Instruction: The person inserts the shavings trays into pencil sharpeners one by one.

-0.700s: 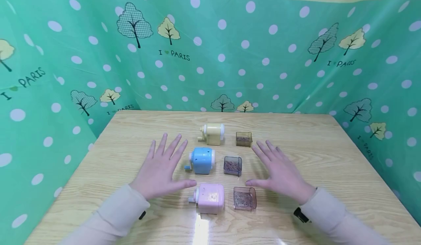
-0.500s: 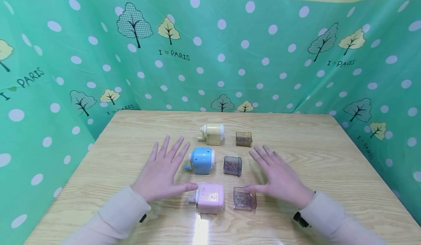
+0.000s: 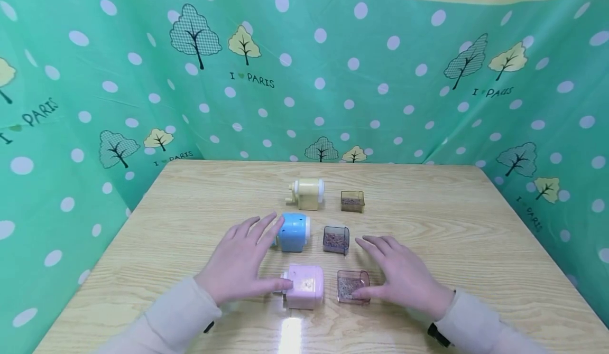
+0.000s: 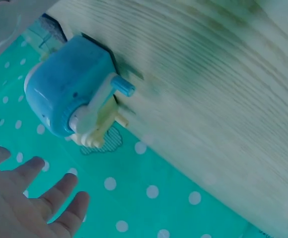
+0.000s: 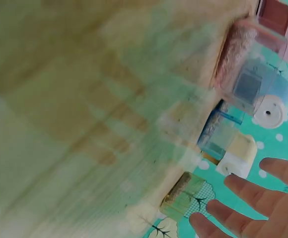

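Note:
My left hand (image 3: 240, 267) hovers with spread fingers left of the crank pencil sharpeners. In the head view its thumb overlaps the pink pencil sharpener (image 3: 306, 293); its fingertips overlap the blue pencil sharpener (image 3: 295, 232). Contact cannot be made out there. In the left wrist view the fingers stand apart from the blue body. My right hand (image 3: 406, 277), fingers slightly bent, is right of the pink clear shavings drawer (image 3: 353, 300), its thumb over that drawer. The right wrist view shows the fingers holding nothing. Dark shavings lie in the drawer.
Behind, a cream pencil sharpener (image 3: 308, 198) stands beside its yellowish shavings drawer (image 3: 352, 208). The blue-grey drawer (image 3: 335, 250) sits right of the blue sharpener. All are on a wooden table (image 3: 442, 201), with a green dotted curtain (image 3: 404, 63) around its back and sides.
Both hands have come lower and nearer the pink sharpener and drawer. The fingers have bent a little from their wide spread. The sharpeners and drawers stay where they were.

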`<state>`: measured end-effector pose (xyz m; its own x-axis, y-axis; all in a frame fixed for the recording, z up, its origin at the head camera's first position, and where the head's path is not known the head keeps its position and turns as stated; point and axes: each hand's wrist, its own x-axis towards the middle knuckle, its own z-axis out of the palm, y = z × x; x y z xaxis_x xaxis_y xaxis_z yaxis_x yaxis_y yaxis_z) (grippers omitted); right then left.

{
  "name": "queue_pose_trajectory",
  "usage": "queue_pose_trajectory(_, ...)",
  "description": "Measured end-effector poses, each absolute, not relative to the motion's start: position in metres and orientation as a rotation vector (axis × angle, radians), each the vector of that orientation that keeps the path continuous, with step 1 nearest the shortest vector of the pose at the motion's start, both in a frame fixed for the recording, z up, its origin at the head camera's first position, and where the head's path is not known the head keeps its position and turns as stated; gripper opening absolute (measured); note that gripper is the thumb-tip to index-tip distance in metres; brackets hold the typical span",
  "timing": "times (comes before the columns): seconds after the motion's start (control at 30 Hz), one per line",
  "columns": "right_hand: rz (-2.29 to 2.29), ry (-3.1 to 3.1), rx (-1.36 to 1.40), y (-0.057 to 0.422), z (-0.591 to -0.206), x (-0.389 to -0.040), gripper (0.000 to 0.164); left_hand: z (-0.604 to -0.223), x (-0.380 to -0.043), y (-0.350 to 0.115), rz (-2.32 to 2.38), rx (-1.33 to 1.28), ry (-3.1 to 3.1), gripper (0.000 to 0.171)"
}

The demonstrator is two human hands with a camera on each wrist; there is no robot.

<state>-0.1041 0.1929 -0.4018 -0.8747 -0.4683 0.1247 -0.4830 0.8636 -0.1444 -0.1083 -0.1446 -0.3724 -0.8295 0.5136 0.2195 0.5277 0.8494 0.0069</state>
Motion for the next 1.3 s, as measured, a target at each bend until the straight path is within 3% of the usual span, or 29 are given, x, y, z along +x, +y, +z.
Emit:
queue_pose_trajectory(0.9,0.284,-2.986,0.902,0.189,-0.415,-0.090,0.089,-0.385,-0.092,-0.123,-0.215,-0.968,-2.874,0.112)
queue_pose_trajectory(1.3,0.324,-2.956,0.910,0.191,-0.418,-0.089,0.079,-0.391,-0.090,-0.119,-0.282,-1.037,-2.887,0.101)
